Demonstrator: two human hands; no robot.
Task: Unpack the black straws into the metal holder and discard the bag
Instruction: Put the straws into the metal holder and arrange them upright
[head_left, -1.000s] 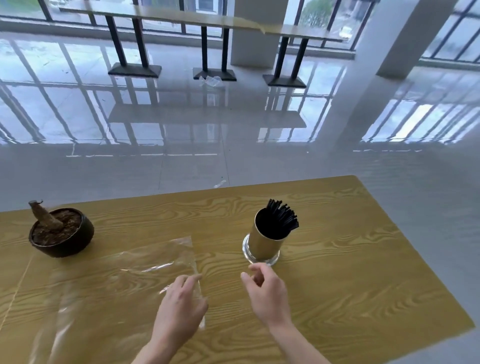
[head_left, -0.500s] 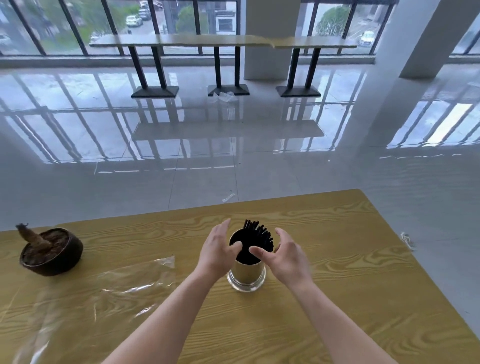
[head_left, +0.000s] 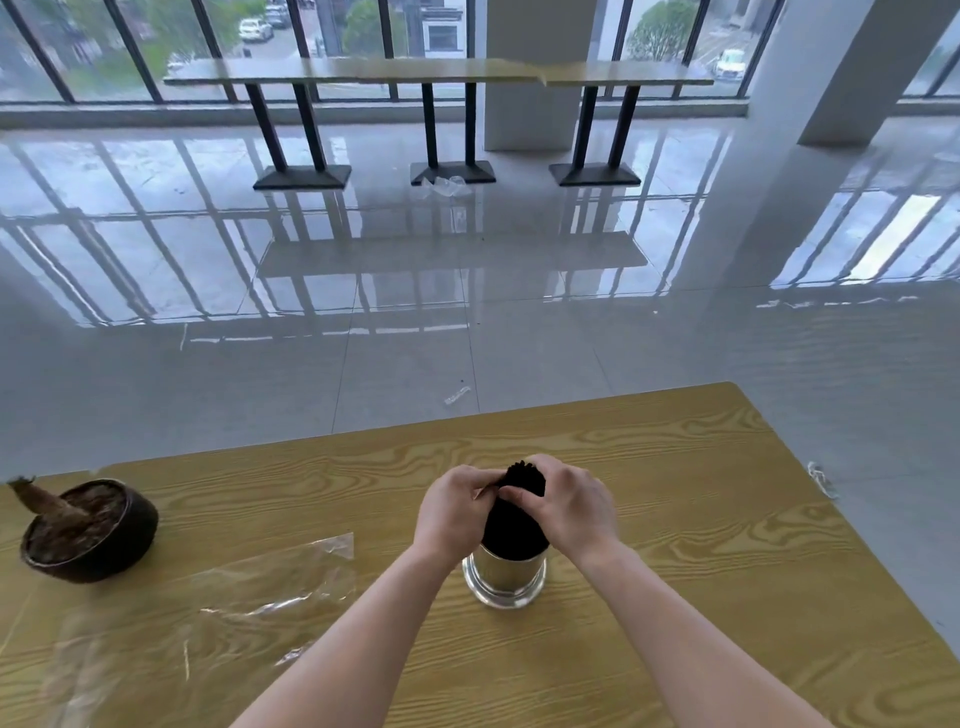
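A bundle of black straws stands upright in the shiny metal holder near the middle of the wooden table. My left hand grips the bundle from the left with curled fingers. My right hand grips it from the right, so the two hands squeeze the straw tops together above the holder's rim. The clear plastic bag lies flat and empty on the table to the left, apart from both hands.
A dark round bowl with a brown stump in it sits at the table's left edge. The table's far edge and right edge drop to a glossy tiled floor. Long high tables stand by the windows far behind.
Both hands left the bag area, came up beside the holder, then closed round the straw bundle. The straws went from fanned out to gathered tight. The camera view tilted upward.
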